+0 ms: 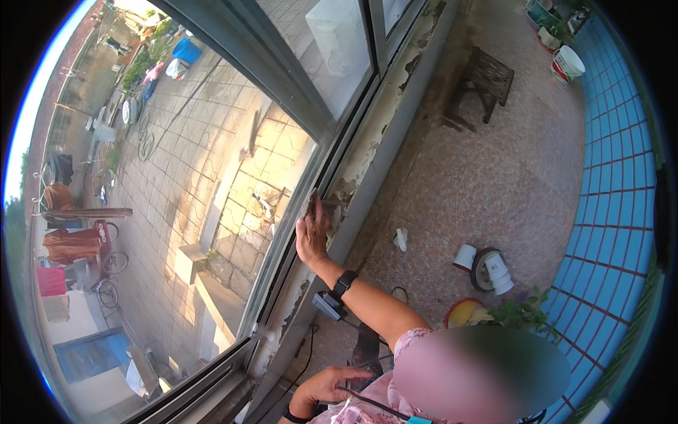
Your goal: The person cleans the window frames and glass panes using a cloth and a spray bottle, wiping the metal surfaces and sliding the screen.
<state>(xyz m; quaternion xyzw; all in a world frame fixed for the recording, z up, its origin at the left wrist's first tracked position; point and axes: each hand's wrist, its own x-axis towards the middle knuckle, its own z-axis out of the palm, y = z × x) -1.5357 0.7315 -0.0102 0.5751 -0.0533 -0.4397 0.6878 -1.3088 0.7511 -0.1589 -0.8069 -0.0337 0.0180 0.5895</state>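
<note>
My right hand [312,236], with a black watch on its wrist, reaches up to the metal window frame. Its fingers press a small greyish rag or pad [311,205] against the window track; the exact material is hard to tell. Beside it runs the sill [365,143], its paint cracked and peeling. Low in the view, my left hand [331,384] is held near the pink patterned clothing, fingers extended and slightly bent, holding nothing visible. A thin black cable passes close to it. Below the right wrist a small dark device [329,306] sits by the sill edge.
Sliding glass panes [212,159] stand on the left, with a paved yard beyond. On the speckled floor are a folding stool [484,82], white cups [498,273] by a round dark dish, a crumpled white piece [401,239] and a potted plant [522,312]. A blue tiled wall [609,212] borders the right.
</note>
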